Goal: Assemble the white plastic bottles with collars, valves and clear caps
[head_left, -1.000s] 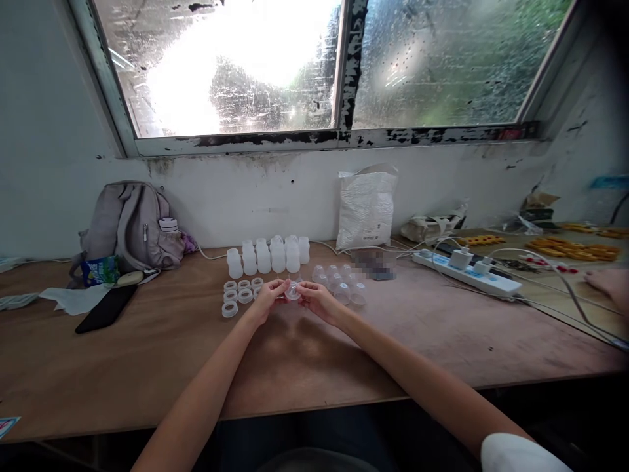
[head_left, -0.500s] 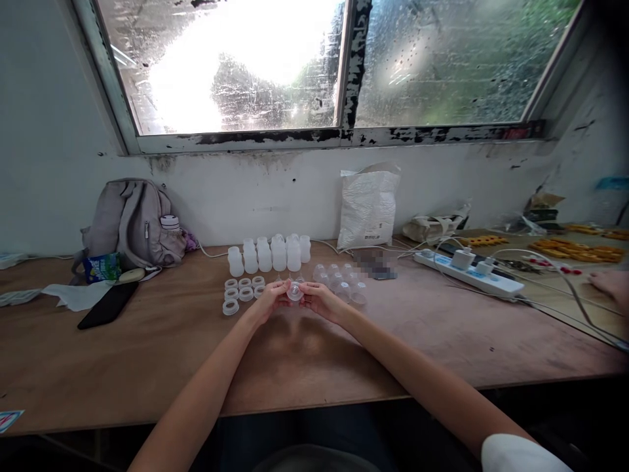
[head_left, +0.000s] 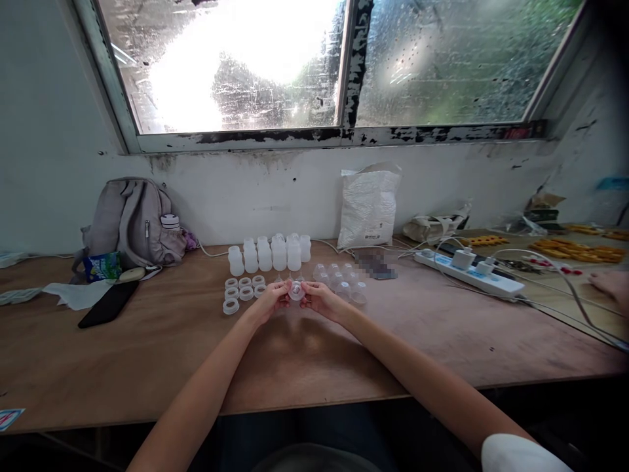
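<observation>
Both hands meet above the table around one small clear round piece [head_left: 296, 291]. My left hand [head_left: 273, 299] grips its left side, and my right hand [head_left: 319, 299] grips its right side, fingers closed on the rim. White translucent rings [head_left: 230, 306] lie in rows just left of my left hand. Behind the hands stand several white translucent bottles [head_left: 264, 254] in a group. Clear domed caps [head_left: 344, 289] are set out beside my right hand. Small clear pieces behind my hands are partly hidden by the fingers.
On the left are a grey backpack [head_left: 135, 223] and a black phone [head_left: 109, 305]. A white plastic bag [head_left: 369, 207] leans on the wall. A power strip [head_left: 469, 274] with cables lies right, near another person's hand [head_left: 608, 286].
Both hands still hold the clear piece, which has tilted and shifted very slightly between the fingers. The things on the table stay as they were.
</observation>
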A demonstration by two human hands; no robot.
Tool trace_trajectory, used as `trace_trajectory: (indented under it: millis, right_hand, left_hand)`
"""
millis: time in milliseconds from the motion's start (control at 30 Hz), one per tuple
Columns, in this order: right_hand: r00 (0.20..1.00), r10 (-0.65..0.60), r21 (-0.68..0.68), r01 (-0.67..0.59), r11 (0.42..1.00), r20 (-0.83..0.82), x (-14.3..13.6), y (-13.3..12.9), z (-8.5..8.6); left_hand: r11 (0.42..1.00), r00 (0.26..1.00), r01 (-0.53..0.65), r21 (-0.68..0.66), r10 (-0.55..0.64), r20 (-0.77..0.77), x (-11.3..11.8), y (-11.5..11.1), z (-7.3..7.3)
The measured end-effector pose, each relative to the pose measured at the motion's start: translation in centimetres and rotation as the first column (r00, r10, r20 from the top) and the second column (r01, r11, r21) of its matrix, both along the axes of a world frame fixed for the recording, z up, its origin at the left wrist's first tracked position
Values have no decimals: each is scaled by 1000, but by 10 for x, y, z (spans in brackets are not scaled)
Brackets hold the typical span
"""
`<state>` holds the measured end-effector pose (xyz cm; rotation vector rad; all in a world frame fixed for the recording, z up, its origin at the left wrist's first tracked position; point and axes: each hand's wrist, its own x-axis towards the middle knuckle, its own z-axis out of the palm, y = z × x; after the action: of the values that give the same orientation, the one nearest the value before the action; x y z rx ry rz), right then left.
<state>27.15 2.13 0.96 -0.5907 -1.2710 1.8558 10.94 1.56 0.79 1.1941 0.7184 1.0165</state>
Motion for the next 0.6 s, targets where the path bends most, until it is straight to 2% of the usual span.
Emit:
trace_trajectory:
  millis: [267, 433, 600]
  right_hand:
    - [1000, 12, -12, -13, 1000, -13, 1, 0, -1]
    - [999, -37, -27, 37, 999, -27, 2, 4, -4]
    - [999, -36, -22, 36, 999, -27, 1, 6, -7]
  left_hand:
    - [999, 999, 41, 9, -41, 14, -1, 0, -1]
    - [996, 998, -61, 58, 59, 38, 1, 0, -1]
    - [996, 997, -73, 54, 71, 39, 2, 1, -3]
